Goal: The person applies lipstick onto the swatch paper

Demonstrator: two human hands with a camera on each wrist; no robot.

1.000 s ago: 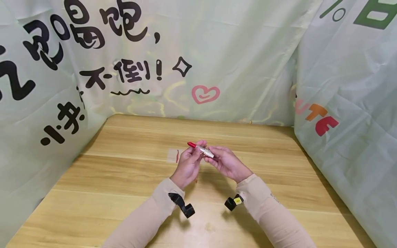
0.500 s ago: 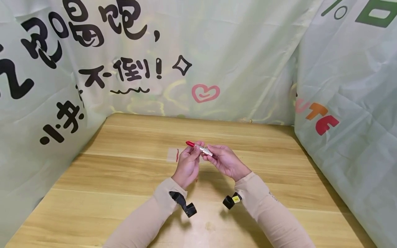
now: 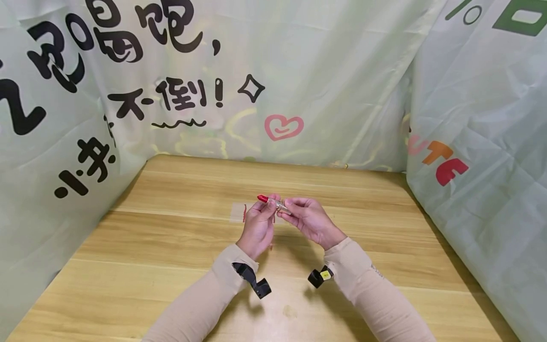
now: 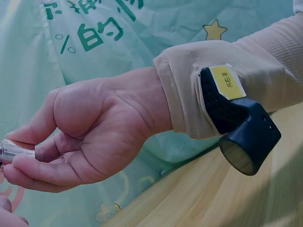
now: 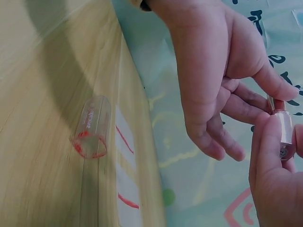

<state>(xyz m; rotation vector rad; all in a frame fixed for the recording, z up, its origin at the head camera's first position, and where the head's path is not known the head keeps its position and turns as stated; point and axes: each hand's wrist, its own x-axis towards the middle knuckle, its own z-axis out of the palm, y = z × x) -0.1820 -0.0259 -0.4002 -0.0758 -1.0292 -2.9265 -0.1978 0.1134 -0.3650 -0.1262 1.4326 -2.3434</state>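
Observation:
Both hands hold a lipstick with a red bullet and silver tube (image 3: 279,206) above the table. My left hand (image 3: 258,229) pinches it near the bullet, which points up and left. The fingers of my right hand (image 3: 315,222) grip the base at the lower right. The left wrist view has the right hand (image 4: 102,125) with the silver base (image 4: 18,151) between thumb and fingers. In the right wrist view, the left hand (image 5: 208,71) is at the lipstick (image 5: 284,126), with right fingers (image 5: 267,151) on its tube.
A clear cap (image 5: 92,123) with red smears lies on the wooden table (image 3: 171,266), mostly hidden by the left hand in the head view. Behind the hands lies a pale paper strip (image 3: 237,213) with red strokes. Printed cloth (image 3: 333,95) hangs along the back and sides.
The right fingers have shifted slightly left along the lipstick, covering more of its silver base. Left hand stays nearly in place, and both hands keep hold of it.

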